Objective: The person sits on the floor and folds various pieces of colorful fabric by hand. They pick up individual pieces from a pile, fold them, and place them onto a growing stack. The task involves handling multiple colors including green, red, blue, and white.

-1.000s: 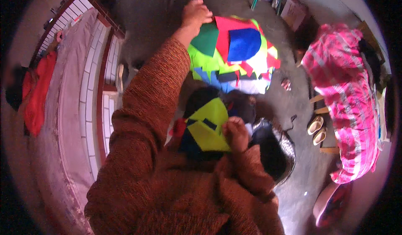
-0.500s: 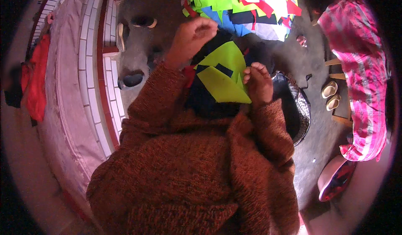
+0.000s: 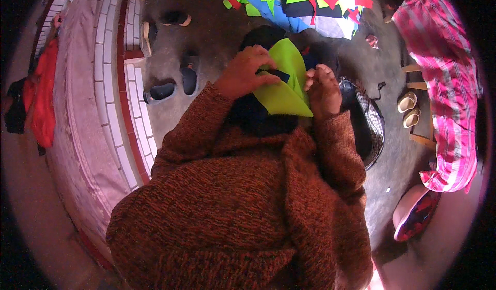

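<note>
A bright lime-green cloth (image 3: 290, 62), folded with a pointed lower corner, lies over my lap with a small dark navy patch (image 3: 279, 75) on it. My left hand (image 3: 245, 72) is bent over its left edge, thumb and fingers curled around the cloth beside the dark patch. My right hand (image 3: 325, 91) is closed at the right edge, fingertips pinched on the cloth there. Whether a needle or thread is between the fingers is too small to tell. Dark fabric (image 3: 258, 115) lies beneath.
A heap of multicoloured cloth scraps (image 3: 315, 11) stands ahead. A dark bag with a checked rim (image 3: 373, 130) is at my right. Dark shoes (image 3: 161, 92) and beige shoes (image 3: 408, 102) lie on the floor. Pink plaid cloth (image 3: 449, 109) covers a wooden seat at right; a mauve cloth-covered ledge (image 3: 77, 104) runs along the left.
My left hand has come down from above the cloth and now grips its left edge. The right hand stays at the right edge, and the view has shifted slightly.
</note>
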